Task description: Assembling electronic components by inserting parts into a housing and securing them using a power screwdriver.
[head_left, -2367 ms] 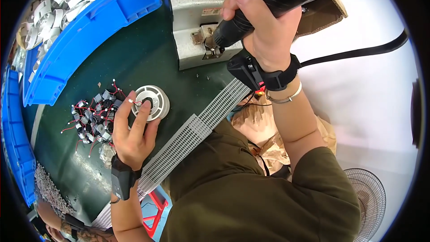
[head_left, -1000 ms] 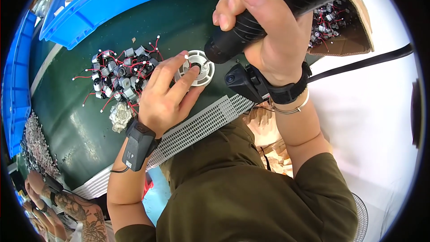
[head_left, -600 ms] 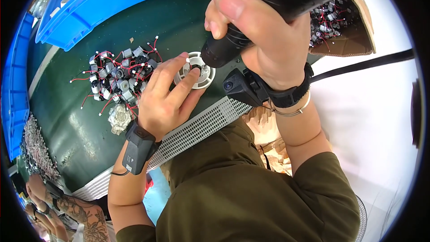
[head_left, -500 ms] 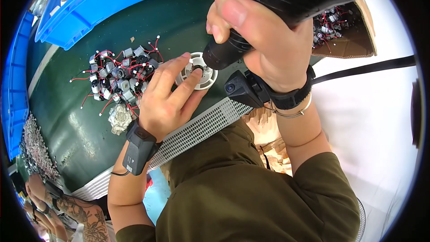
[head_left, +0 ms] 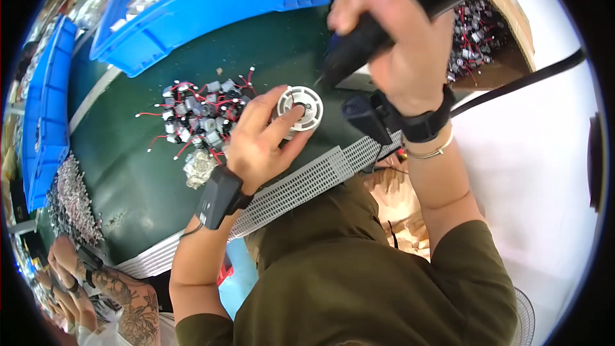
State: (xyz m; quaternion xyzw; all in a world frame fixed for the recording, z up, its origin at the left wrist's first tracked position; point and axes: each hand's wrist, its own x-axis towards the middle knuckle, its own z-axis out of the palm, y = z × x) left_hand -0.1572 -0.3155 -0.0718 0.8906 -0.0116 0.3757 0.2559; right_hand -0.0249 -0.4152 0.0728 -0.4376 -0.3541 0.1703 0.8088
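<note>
Lying under the left fingers (head_left: 284, 125), a white spoked disc (head_left: 310, 109).

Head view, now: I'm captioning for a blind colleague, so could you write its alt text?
A person's left hand holds a round white part on a green table, while the right hand grips a black handheld tool close to it. To the left lies a heap of small wired parts with red leads; beyond stands a blue bin.

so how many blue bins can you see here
2: the far bin stands across the table, beyond the pile of small wired parts; the left bin is at the picture's left. More could be hidden.
</note>
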